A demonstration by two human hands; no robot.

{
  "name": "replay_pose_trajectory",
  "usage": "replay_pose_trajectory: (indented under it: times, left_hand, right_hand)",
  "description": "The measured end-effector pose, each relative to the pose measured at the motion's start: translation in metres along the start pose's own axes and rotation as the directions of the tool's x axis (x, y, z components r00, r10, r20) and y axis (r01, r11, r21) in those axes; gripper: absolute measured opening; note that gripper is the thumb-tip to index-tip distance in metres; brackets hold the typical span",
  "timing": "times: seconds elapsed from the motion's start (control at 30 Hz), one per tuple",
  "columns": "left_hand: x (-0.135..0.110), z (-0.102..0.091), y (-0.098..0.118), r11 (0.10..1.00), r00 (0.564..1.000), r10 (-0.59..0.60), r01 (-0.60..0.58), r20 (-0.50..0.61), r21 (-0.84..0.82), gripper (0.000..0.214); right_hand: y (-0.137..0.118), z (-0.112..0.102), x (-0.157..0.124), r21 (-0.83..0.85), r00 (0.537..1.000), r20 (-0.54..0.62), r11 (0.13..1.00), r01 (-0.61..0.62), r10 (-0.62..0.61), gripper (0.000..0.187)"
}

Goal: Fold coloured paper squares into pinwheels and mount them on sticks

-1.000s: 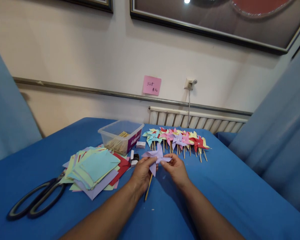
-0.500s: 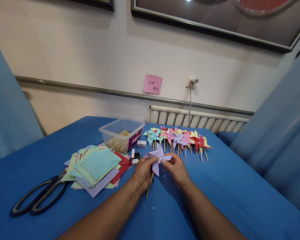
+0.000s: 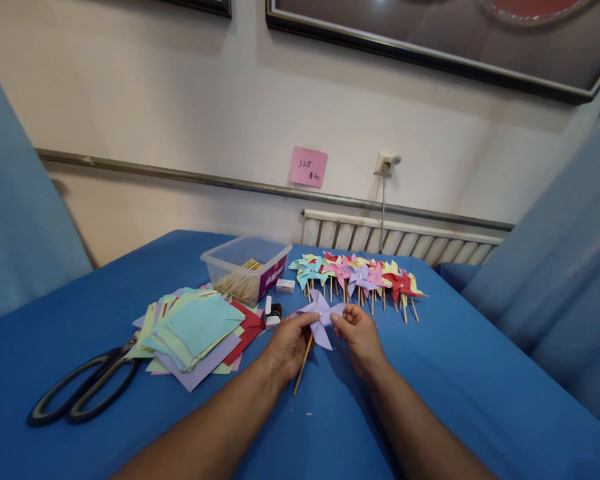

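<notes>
A purple paper pinwheel (image 3: 320,312) on a thin wooden stick (image 3: 303,365) is held just above the blue table (image 3: 455,393). My left hand (image 3: 289,343) is closed around the stick under the paper head. My right hand (image 3: 361,333) pinches the right-hand vane with thumb and fingers. Behind my hands lies a row of several finished pinwheels (image 3: 360,275) in cyan, pink, purple, yellow and red.
A fanned pile of coloured paper squares (image 3: 193,330) lies to the left, with large black scissors (image 3: 83,392) beyond it. A clear plastic tub of wooden sticks (image 3: 246,267) and a small open pin box (image 3: 273,313) stand behind. Blue curtains flank both sides.
The pinwheel head has turned a little in my hands and sits slightly to the right. The view has drifted; nothing else on the table moved.
</notes>
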State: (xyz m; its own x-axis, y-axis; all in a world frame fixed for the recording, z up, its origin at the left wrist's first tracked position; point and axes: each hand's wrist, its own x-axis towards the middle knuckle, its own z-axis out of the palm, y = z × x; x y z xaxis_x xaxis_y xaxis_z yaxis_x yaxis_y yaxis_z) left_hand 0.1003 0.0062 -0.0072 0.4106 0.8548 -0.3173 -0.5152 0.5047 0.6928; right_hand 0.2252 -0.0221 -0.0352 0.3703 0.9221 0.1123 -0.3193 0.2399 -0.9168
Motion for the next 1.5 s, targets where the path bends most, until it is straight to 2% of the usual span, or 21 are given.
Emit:
replay_pose_trajectory:
  times: [0.3,0.47,0.67,0.8,0.97,1.2,1.4,1.5]
  left_hand:
    - [0.000,-0.002,-0.001,0.999,0.998,0.050,-0.049,-0.045,0.015,0.018]
    - [-0.002,0.002,0.001,0.998,0.997,0.060,-0.061,-0.037,-0.009,0.016]
    - [-0.004,0.004,0.006,0.997,0.996,0.071,-0.071,-0.052,0.004,0.014]
    - [-0.006,0.005,0.005,0.998,0.996,0.066,-0.067,-0.053,-0.007,0.013]
    - [-0.005,0.002,0.003,0.997,0.996,0.070,-0.070,-0.062,0.012,0.011]
    - [-0.004,-0.002,0.006,0.995,0.994,0.101,-0.100,-0.043,0.023,0.014]
    - [-0.004,-0.002,0.009,0.994,0.993,0.104,-0.102,-0.055,0.031,0.017]
    - [-0.003,-0.002,0.010,0.993,0.990,0.121,-0.119,-0.074,0.025,0.021]
  right_hand:
    - [-0.004,-0.001,0.001,0.051,0.998,-0.071,0.999,0.002,0.002,0.039]
    - [-0.005,0.000,-0.002,0.039,1.000,-0.024,0.999,0.017,-0.016,0.035]
    - [-0.006,0.004,-0.006,-0.052,0.997,0.074,0.999,0.005,-0.001,0.032]
    - [-0.005,0.002,-0.006,-0.063,0.996,0.084,0.998,0.008,-0.003,0.031]
    - [-0.002,0.003,-0.010,-0.130,0.988,0.143,0.991,-0.033,0.052,0.034]
    - [0.002,0.008,-0.017,-0.214,0.947,0.266,0.969,-0.125,0.181,0.038]
    - [0.010,0.016,-0.026,-0.305,0.832,0.435,0.925,-0.225,0.346,0.043]
    - [0.015,0.020,-0.030,-0.322,0.815,0.440,0.913,-0.250,0.378,0.048]
